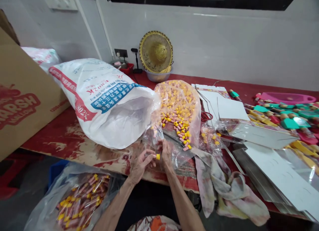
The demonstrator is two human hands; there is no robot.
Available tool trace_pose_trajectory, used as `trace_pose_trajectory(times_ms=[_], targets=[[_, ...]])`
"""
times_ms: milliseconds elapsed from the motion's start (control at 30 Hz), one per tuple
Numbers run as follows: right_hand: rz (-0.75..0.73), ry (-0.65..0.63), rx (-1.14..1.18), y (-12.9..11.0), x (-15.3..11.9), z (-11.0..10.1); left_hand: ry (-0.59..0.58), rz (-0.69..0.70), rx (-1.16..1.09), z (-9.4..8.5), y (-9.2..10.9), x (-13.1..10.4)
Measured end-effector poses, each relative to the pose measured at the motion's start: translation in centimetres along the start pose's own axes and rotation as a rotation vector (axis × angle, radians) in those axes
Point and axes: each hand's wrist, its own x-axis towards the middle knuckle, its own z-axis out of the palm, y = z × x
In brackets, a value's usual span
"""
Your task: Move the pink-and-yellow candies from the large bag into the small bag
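Leftmost, a brown cardboard box (30,98) with red print stands beside the table. Below the table's edge, a clear plastic bag (41,209) holds a heap of pink pieces with yellow caps (83,199). Next, a big white sack (99,86) with red and blue print lies on the worn red tabletop (107,162), its mouth gaping toward the person. In front of it, the left hand (139,165) pinches one small yellow-capped piece (158,156) between thumb and fingers, out over the near part of the table, the cap pointing toward the other hand. Behind, near the wall, a straw hat (154,53) leans upright in a pale bowl (157,77). Just right of the pinched piece, the right hand (166,154) is raised with its fingers by crumpled clear plastic (156,134); whether they grip it, I cannot tell. Beyond it lies a large clear bag (196,131) full of similar pieces. Farther right come a smaller bag (212,144), a stained cloth (225,187) hanging over the edge, white card sheets (231,108) and a pink tray (289,98).
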Motion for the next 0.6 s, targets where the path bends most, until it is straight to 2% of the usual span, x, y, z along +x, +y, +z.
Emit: trace_pose_trajectory(times_ms=[67,200,333,433,600], targets=[[-0.049,0.044,-0.067,0.6,-0.2,-0.5,0.045,0.034,0.049,-0.5,-0.2,0.3],[-0.126,-0.070,-0.199,0.7,-0.8,-0.8,0.172,0.106,0.290,-1.9,-0.2,1.1],[-0.164,-0.130,-0.198,0.4,-1.0,-0.4,0.335,0.345,0.641,-2.6,-1.0,2.0],[-0.149,-0.127,-0.211,0.6,-1.1,-0.3,0.364,0.474,0.814,-2.8,-2.2,2.4],[-0.247,0.019,-0.334,1.5,-0.3,-1.7,0.367,0.429,0.764,-3.3,-3.4,2.8]])
